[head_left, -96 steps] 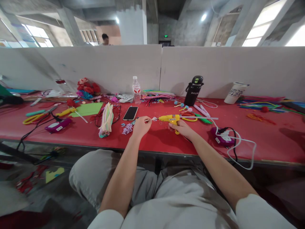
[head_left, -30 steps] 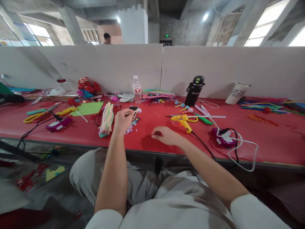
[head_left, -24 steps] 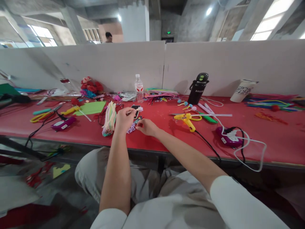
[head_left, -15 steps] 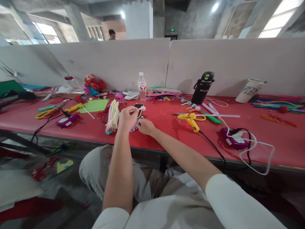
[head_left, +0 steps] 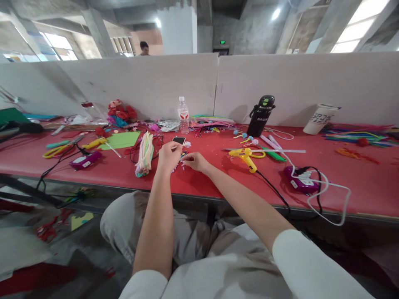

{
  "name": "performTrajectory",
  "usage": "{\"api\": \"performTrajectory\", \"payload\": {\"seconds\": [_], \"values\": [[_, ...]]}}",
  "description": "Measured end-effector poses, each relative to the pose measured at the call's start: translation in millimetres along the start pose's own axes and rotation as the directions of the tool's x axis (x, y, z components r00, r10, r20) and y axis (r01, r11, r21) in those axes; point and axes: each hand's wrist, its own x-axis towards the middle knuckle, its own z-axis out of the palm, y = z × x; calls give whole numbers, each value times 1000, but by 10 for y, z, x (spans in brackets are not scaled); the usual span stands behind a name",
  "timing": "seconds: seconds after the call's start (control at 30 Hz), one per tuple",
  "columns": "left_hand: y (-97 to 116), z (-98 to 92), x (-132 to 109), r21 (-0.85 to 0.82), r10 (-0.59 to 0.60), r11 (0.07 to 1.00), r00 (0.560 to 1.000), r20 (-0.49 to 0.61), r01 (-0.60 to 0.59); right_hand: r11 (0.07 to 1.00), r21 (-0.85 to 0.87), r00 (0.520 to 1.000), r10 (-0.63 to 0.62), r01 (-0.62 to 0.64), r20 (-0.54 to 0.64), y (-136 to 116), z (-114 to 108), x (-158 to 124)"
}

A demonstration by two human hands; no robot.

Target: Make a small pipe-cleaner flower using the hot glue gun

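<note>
My left hand [head_left: 168, 155] is closed in a pinch, with a small pale lilac piece [head_left: 187, 144] showing at its fingertips. Just to its right, the fingers of my right hand [head_left: 195, 161] are pressed together over small purple pieces [head_left: 178, 167] on the red table [head_left: 215, 178]; what they grip is too small to make out. A phone [head_left: 179, 140] lies behind my left hand, partly covered by it. Left of that hand rests a bundle of pale, multicoloured fuzzy stems [head_left: 145, 153].
A yellow glue gun [head_left: 245, 157], scissors and a purple power block [head_left: 301, 180] with cables lie right. Behind stand a water bottle [head_left: 183, 116], black flask [head_left: 261, 116] and white cup [head_left: 319, 119]. Another glue gun [head_left: 93, 143] is left. Beyond the partition, a person's head shows.
My right hand has shifted slightly right, away from my left hand, and its fingers have lifted a little. More of the phone was uncovered before. The whole view has shifted slightly.
</note>
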Motion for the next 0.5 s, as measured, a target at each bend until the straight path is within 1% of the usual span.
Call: {"api": "performTrajectory", "payload": {"seconds": [0.1,0.17,0.27,0.33,0.4,0.5], "values": [[-57,18,26,-21,-29,999,999,-20,28,1000,-1,1000,-4,4,2,-7,-52,-42],[-84,25,38,-32,-69,997,996,-57,67,1000,-30,1000,-4,4,0,-21,-128,-88],[-96,73,33,-76,-115,991,988,-105,107,997,-80,1000,-22,23,11,-52,-304,-189],[-80,156,6,-144,-122,984,986,-111,105,996,-70,999,-47,48,16,-70,-443,-274],[-45,279,-36,-225,-123,969,987,-102,97,998,17,998,-57,57,6,-74,-576,-365],[14,489,-111,-299,-112,950,991,-68,87,965,261,999,-17,29,-49,-44,-734,-482]]}}
